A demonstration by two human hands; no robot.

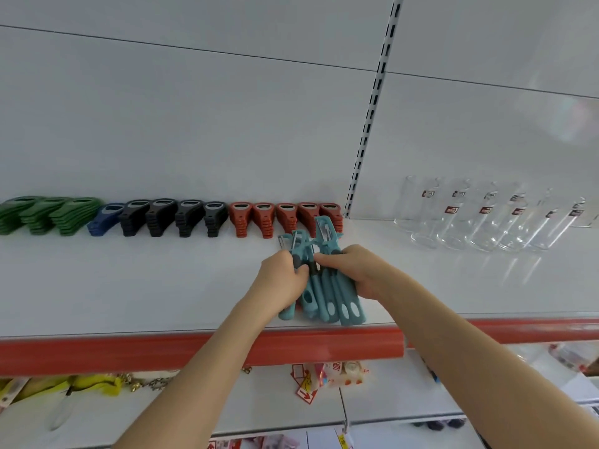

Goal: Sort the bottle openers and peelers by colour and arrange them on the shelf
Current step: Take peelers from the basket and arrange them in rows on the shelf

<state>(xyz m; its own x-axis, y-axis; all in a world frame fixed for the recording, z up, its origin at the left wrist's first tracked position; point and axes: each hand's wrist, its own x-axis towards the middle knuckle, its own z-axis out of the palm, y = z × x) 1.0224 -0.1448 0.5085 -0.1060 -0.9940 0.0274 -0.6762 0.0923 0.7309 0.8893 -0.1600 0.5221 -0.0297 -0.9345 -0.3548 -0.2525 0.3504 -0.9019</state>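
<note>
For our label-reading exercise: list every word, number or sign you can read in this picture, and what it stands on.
Nothing here can be read.
Glasses: red and black labels, too blurred.
Packets below the shelf: red print, too blurred.
Yellow tag at the bottom edge: too small.

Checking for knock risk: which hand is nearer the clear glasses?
Right. The right hand grips the teal peelers on the side toward the clear glasses; the left hand grips them farther left.

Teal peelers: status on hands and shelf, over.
Both gripping: left hand and right hand on teal peelers. Bunch at shelf front, heads near red bottle openers. Nothing blocking; glasses off right, apart.
</note>
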